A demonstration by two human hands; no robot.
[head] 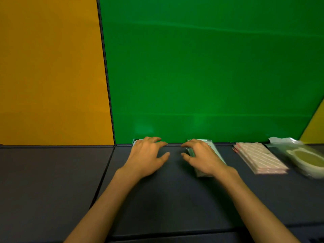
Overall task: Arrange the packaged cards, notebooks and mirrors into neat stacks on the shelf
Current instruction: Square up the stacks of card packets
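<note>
Head view, shelf: a dark shelf (52,181) runs across the lower half, with a seam left of centre.
Head view, back panels: an orange panel (49,71) on the left and a green panel (210,67) on the right meet at a slotted upright.
Left hand: the left hand (145,155) lies palm down with fingers spread, its fingertips at the back edge of the shelf over a pale packet (135,142) that is mostly hidden; whether it grips the packet I cannot tell.
Right hand: the right hand (201,157) lies on a green packaged stack (208,146), fingers curled around its far left edge, thumb at its side.
Pink striped stack: a pink striped stack (259,157) lies flat to the right of the right hand, apart from it.
Wrapped mirror: a clear-wrapped mirror (305,156) lies at the far right, just beside the pink stack.
</note>
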